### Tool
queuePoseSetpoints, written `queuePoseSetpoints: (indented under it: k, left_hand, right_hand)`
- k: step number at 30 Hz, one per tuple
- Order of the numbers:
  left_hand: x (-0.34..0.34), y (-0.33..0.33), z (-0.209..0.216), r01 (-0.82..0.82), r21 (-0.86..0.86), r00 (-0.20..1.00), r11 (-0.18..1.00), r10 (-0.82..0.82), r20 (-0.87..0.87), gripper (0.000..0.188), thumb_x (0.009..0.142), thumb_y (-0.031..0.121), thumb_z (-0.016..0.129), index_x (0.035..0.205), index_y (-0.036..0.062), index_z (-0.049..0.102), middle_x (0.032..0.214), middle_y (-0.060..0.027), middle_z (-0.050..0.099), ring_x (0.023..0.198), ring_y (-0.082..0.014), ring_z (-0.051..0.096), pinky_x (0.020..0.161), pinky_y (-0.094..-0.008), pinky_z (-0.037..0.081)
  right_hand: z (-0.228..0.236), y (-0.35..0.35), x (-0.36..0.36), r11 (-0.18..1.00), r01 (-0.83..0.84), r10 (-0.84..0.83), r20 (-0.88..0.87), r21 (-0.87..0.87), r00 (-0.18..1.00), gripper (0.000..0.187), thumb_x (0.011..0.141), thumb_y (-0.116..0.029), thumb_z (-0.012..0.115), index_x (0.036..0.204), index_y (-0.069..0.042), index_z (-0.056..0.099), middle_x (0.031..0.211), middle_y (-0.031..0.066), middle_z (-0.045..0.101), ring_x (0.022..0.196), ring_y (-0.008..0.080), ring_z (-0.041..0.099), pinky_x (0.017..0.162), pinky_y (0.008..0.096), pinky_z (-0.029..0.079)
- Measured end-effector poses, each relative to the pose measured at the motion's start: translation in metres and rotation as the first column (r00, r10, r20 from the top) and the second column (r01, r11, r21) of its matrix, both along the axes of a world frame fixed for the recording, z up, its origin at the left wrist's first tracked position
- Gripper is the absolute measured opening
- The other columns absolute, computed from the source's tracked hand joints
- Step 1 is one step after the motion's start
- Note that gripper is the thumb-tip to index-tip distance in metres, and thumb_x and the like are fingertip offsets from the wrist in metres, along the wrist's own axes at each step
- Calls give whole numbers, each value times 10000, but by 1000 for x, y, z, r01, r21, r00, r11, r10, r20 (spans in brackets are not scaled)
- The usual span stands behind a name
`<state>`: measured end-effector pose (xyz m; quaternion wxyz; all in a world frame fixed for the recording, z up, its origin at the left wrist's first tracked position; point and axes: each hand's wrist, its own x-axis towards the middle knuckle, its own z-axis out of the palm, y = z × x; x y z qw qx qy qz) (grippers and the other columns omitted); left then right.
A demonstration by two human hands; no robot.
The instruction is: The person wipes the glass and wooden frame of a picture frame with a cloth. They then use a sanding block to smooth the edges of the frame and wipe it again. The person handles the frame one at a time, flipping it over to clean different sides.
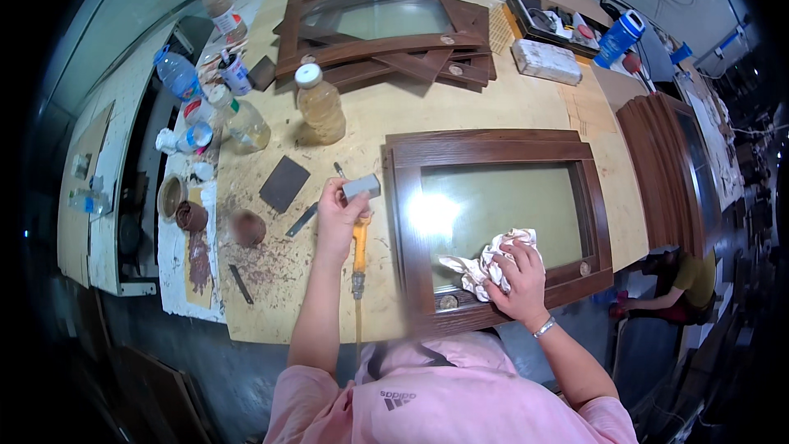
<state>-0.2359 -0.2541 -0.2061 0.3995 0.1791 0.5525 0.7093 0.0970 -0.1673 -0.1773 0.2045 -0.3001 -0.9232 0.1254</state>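
A small grey block (pixel 362 187), perhaps a sanding block, is pinched between the fingers and thumb of my left hand (pixel 335 220), above the table left of a framed panel. The dark brown wooden frame (pixel 598 214) lies flat with a glass pane inside it. On its lower part, my right hand (pixel 521 286) closes over a crumpled white rag (pixel 472 274), pressing it against the glass and lower rail. A yellow air gun (pixel 359 251) with a hose lies under my left wrist, partly hidden.
Stacked wooden frames (pixel 362 53) lie at the back. A bottle of cloudy liquid (pixel 321 111), a dark sanding sheet (pixel 285 184) and a brown-stained pot (pixel 247 228) stand or lie left. More panels (pixel 657 173) lean at the right; another person (pixel 686 288) crouches beyond.
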Motion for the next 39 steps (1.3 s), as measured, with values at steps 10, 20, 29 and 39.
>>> queuePoseSetpoints:
  k: [10,20,29,39]
  left_hand:
    - [-36,90,1,-46,-126,544,991,-81,-835,315,767,71,718,1064,9,635,984,-167,642,903,-327,628,801,-379,500]
    - [-5,33,-24,41,-206,735,978,-169,-656,248,803,61,690,1025,-34,634,882,-94,595,918,-234,603,789,-342,487]
    - [7,74,33,97,-379,720,920,-328,-612,223,855,178,701,972,-9,665,856,-50,660,793,-178,596,736,-310,484]
    - [40,-30,20,266,-514,652,815,-545,-527,239,928,197,639,1030,-19,641,990,-124,656,918,-222,592,824,-348,485]
  right_hand:
    - [5,-4,-3,1000,-22,22,15,11,1000,394,714,-274,746,1039,-71,654,1157,130,598,1146,374,518,957,492,442]
    - [-8,-2,6,992,-23,18,-47,-122,999,451,769,-291,722,1128,-38,621,1240,209,576,1208,373,519,1093,497,346]
    - [-15,-5,23,1000,-5,0,-163,-26,987,405,721,-244,723,1044,-31,603,1213,169,534,1201,361,477,1055,497,356]
    - [-22,-7,12,999,-17,8,-280,-32,960,305,668,-245,722,872,-39,629,1159,202,537,1169,372,486,1017,486,364]
